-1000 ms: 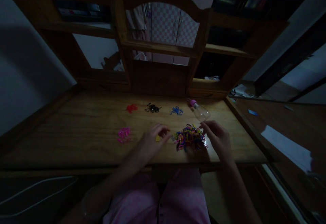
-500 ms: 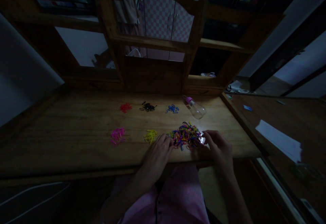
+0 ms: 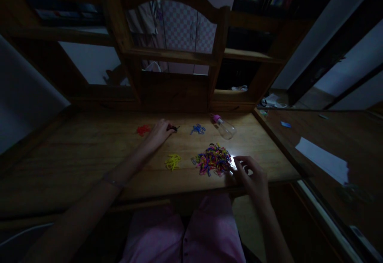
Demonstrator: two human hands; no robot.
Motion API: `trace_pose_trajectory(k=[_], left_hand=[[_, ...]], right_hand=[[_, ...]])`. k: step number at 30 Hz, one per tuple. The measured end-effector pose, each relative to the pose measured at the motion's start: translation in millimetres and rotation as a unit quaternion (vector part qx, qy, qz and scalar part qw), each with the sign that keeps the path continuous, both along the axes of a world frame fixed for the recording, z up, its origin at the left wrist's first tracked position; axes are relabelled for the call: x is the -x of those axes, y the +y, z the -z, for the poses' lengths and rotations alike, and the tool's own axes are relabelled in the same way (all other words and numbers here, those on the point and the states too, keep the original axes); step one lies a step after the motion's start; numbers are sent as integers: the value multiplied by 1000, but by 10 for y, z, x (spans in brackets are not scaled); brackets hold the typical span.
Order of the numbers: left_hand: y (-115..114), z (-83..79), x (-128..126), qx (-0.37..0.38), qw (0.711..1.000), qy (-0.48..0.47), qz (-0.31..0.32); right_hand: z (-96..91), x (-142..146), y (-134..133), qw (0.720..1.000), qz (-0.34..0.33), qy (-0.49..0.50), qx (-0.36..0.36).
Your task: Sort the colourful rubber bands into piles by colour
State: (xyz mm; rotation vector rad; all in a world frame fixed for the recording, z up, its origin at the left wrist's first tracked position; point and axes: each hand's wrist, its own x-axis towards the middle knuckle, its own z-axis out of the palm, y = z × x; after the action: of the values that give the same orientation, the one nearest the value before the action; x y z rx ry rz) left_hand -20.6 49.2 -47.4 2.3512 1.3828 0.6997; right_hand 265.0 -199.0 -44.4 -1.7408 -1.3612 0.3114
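A mixed heap of small coloured loops [image 3: 214, 160], like paper clips or little bands, lies on the wooden desk. At its right edge is my right hand [image 3: 253, 177], thumb and forefinger closed together; whatever they pinch is too small to make out. My left hand [image 3: 160, 131] reaches to the pile of black loops [image 3: 175, 128], covering part of it, its fingertips closed at the pile. Around them lie red loops [image 3: 143, 130], blue loops [image 3: 198, 129] and yellow loops [image 3: 172, 161]. My left forearm hides the spot where pink loops lay earlier.
A clear bottle with a pink cap [image 3: 224, 127] lies on its side behind the heap. Wooden shelving [image 3: 173, 85] rises along the desk's back. To the right, a lower brown surface holds white paper [image 3: 321, 161] and a small blue card [image 3: 285, 124].
My left hand has left the mixed heap's left side and moved up and left to the black pile. My right hand stays at the heap's right edge. The view has shifted slightly.
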Motion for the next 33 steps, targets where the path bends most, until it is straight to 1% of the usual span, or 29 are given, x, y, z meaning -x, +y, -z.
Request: trace_pose_trajectory(k=[2,6,8,9,11,17,23,26,29,31,32,33], left_hand=[[-111,49,-110,3,999,-9,34],[-613,96,-394,72,986,-40,145],[-846,92,-502,84,980,-44,175],[-927,89,-541,82,978,-45,184],[-1008,89,-593,80,977,-40,193],[-959,121,-636,119,975,-23,189],[-994,57,-587,154,972,-65,167],[-961,63,-562,183,964,-98,163],[-904,108,-562,217,953,-133,165],[-884,122,-579,248,939,-166,170],[-887,116,-592,273,928,-188,171],[-899,100,-605,309,910,-218,171]], right_hand=[[11,-41,-29,1000,28,3,-2],[34,-100,-72,998,61,6,1],[40,-105,-81,998,66,6,-1],[41,-103,-83,998,67,6,-2],[43,-93,-87,998,68,9,-5],[38,-94,-109,998,66,12,-8],[22,-106,-113,998,63,9,-13],[37,-102,-105,998,64,10,-11],[52,-94,-99,998,68,13,-7],[55,-87,-98,997,69,14,-7],[54,-82,-98,998,69,15,-6],[52,-78,-98,998,68,15,-6]])
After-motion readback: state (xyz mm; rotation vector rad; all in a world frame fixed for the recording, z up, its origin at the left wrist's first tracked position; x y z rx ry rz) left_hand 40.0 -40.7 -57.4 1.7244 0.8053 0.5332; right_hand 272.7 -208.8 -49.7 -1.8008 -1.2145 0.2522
